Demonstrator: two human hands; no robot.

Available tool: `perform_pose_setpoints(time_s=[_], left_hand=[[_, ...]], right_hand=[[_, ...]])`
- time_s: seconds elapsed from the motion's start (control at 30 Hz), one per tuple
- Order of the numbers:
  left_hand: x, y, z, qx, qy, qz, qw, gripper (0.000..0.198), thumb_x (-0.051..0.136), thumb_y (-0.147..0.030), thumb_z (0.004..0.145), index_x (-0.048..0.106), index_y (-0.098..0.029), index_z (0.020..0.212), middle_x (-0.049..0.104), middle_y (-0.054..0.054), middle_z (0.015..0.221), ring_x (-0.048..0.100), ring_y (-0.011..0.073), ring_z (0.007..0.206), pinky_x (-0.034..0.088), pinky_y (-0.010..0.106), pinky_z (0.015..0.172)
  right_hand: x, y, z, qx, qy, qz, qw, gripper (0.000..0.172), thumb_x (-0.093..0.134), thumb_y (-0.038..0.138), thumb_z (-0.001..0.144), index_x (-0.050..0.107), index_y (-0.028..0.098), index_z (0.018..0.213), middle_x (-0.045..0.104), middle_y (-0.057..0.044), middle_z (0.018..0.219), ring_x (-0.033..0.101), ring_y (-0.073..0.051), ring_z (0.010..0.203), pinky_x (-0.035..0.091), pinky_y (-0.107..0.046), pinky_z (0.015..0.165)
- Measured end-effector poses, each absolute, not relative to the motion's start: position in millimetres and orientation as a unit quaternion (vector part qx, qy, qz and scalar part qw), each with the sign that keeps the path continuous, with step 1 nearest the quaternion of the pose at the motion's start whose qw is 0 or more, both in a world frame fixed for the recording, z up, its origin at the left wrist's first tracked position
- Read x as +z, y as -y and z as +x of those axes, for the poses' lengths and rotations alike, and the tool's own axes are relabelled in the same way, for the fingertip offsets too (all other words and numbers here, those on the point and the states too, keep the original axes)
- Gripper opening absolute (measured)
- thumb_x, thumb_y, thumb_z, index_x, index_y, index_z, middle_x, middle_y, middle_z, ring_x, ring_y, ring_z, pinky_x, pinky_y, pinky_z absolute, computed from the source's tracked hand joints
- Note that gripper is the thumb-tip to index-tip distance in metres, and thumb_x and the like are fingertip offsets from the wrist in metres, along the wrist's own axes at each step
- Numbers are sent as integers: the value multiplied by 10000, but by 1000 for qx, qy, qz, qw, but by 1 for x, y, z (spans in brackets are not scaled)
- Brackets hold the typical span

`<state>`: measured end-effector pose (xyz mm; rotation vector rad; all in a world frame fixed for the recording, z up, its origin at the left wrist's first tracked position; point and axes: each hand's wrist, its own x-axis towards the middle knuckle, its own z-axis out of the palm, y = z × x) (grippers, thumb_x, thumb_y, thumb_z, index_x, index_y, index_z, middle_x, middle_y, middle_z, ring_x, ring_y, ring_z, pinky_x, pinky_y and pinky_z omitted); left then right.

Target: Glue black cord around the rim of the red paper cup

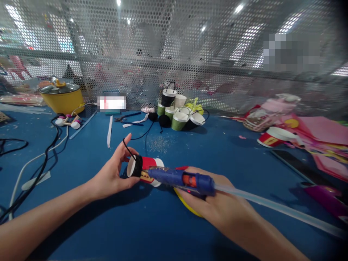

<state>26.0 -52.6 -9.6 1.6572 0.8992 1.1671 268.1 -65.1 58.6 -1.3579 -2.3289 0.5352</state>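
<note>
My left hand (112, 172) is closed around the rim end of a red paper cup (146, 170) that lies on its side above the blue table. A black band wraps the cup's rim, and a thin black cord loops up by my thumb. My right hand (214, 199) grips a blue hot glue gun (181, 178) with an orange trigger. Its nozzle points left and touches the cup near the black band. A clear glue stick (272, 204) sticks out of the gun's back to the right. A yellow thing shows under my right hand.
Several finished green, black and white cups with cord handles (178, 108) stand at the back centre. A yellow pot (62, 96) and cables (40, 159) are on the left. Another red cup (273, 137), pink sheets (323, 134) and a snack bag lie right. Perforated metal screen behind.
</note>
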Motion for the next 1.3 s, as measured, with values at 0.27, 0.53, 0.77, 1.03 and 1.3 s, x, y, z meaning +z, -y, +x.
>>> perform_pose_setpoints(time_s=[0.27, 0.53, 0.77, 1.03, 1.3], left_hand=[[-9, 53, 26, 467, -366, 678, 434, 990, 672, -145, 718, 16, -375, 1423, 449, 39, 1116, 504, 186, 965, 395, 386, 901], [-6, 56, 28, 460, -351, 704, 411, 951, 629, -134, 737, 16, -374, 1423, 446, 41, 1114, 478, 195, 994, 373, 382, 908], [-8, 58, 28, 446, -349, 718, 405, 930, 604, -102, 746, 27, -382, 1420, 433, 44, 1157, 453, 207, 1057, 308, 420, 984], [-10, 57, 27, 440, -347, 720, 410, 896, 610, -91, 741, 90, -359, 1419, 432, 47, 1192, 432, 216, 1114, 250, 423, 1045], [-8, 56, 28, 457, -342, 697, 435, 942, 619, -90, 741, 32, -378, 1420, 437, 36, 1139, 450, 193, 1050, 332, 393, 960]], right_hand=[[53, 65, 269, 192, 841, -460, 211, 85, 491, 238, 783, 528, 235, 706, 584, 12, 607, 515, -143, 515, 435, -267, 457], [58, 62, 272, 176, 824, -494, 214, 146, 494, 261, 791, 520, 233, 650, 584, 10, 590, 503, -133, 482, 421, -256, 448], [65, 58, 267, 168, 821, -505, 205, 121, 489, 221, 768, 530, 241, 656, 606, -8, 617, 534, -150, 510, 440, -268, 495], [69, 55, 263, 154, 829, -505, 184, 129, 474, 250, 801, 565, 223, 714, 653, -55, 733, 612, -195, 652, 486, -311, 632], [64, 57, 265, 200, 812, -513, 192, 98, 502, 250, 775, 561, 227, 700, 620, -32, 687, 586, -188, 621, 475, -306, 592]])
